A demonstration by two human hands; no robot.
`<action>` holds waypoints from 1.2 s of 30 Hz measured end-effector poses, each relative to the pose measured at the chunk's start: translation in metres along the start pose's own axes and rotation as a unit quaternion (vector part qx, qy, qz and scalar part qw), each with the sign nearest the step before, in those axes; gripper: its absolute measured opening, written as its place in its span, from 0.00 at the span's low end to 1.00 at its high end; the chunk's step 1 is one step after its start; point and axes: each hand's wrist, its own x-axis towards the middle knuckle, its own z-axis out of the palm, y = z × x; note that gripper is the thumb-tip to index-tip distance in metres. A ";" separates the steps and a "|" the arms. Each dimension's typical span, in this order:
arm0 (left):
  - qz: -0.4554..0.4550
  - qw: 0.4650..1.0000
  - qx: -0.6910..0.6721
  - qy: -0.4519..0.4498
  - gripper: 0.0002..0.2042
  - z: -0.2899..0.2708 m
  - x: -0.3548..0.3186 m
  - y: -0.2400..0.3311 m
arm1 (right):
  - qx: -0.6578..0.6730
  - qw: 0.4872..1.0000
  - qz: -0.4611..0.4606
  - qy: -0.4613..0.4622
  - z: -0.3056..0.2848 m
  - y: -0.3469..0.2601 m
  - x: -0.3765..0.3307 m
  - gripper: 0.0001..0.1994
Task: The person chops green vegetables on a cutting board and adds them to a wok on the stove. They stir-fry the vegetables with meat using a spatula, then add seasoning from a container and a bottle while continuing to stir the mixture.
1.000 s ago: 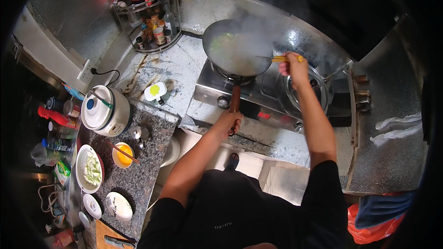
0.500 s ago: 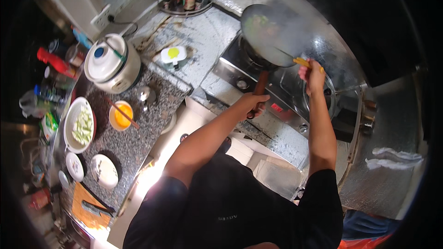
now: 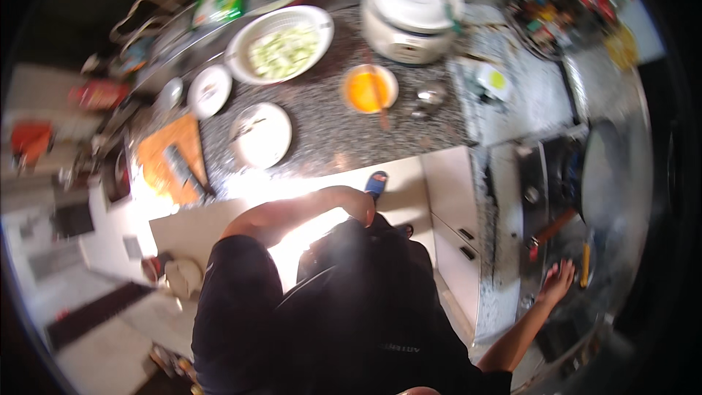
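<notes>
My right hand (image 3: 557, 283) is open, its fingers stretched out beside the yellow handle (image 3: 585, 265) of a utensil, apart from it. Just beyond is the wok (image 3: 608, 175) on the gas stove (image 3: 537, 175), its brown wooden handle (image 3: 553, 227) pointing back toward me. Across my front, my left arm is bent, and my left hand (image 3: 360, 205) hangs blurred over the gap before the counter, its fingers hidden. On the counter sit a bowl of beaten egg (image 3: 365, 90) with chopsticks (image 3: 378, 91) across it, and a white colander (image 3: 325, 29) of chopped pale green vegetable.
A white rice cooker (image 3: 402, 25) stands behind the egg bowl, a shiny metal pot (image 3: 429, 95) beside it. Leftward are a white plate (image 3: 267, 139), a smaller dish (image 3: 210, 91), and a wooden board (image 3: 157, 150) with a knife (image 3: 184, 170). A cabinet (image 3: 450, 197) stands below the counter.
My left hand has let go of the wok handle and drawn back to my body. My right hand has released the yellow-handled utensil. The view has swung left toward the counter.
</notes>
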 end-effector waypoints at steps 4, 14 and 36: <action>0.207 0.974 -0.092 0.008 0.10 0.077 -0.046 -0.068 | 0.010 1.000 0.012 -0.015 0.005 0.040 -0.011 0.19; 0.001 0.909 -0.413 -0.056 0.12 0.448 -0.101 -0.085 | -0.185 0.914 -0.045 -0.357 0.075 0.118 -0.120 0.13; -0.034 0.775 -0.093 0.624 0.05 0.258 -0.173 -0.132 | 0.182 0.976 0.090 -0.075 0.000 0.061 -0.176 0.10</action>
